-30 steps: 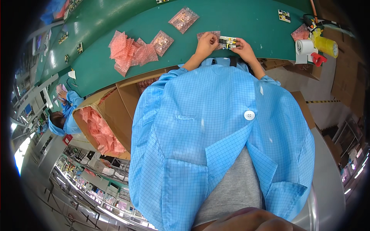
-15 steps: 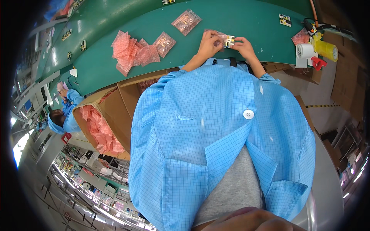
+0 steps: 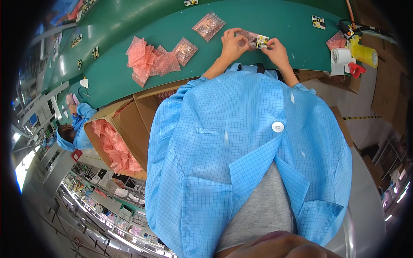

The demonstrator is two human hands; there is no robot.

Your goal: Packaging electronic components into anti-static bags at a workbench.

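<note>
Fingers of the wearer's left hand (image 3: 232, 46) are narrowed in a pinch on a clear pinkish bubble bag (image 3: 245, 34), as I see it on my feed. The right hand (image 3: 277, 52) has thumb and fingers closed on the right end of a board (image 3: 261, 41). I see that board at the right end of the bag, between the two hands, over the near part of the green worktop (image 3: 275, 17); its left part seems to be inside the bag, though at this size I can't be sure how far in it sits.

To the left of the hands I have two bagged boards, one farther out (image 3: 209, 26) and one nearer (image 3: 185, 51), the nearer touching a heap of pink bags (image 3: 141, 59). A bare board (image 3: 318, 22) lies well to the right. Near the right end of the worktop I make out a white roll (image 3: 339, 56), a yellow tape roll (image 3: 365, 55) and a red piece (image 3: 356, 69); any print on the rolls is too small for me to read. Below the worktop's near edge, a carton (image 3: 133, 129) holds more pink bags (image 3: 112, 144). Farther left, a co-worker (image 3: 79, 136) in blue is at the same green surface.
</note>
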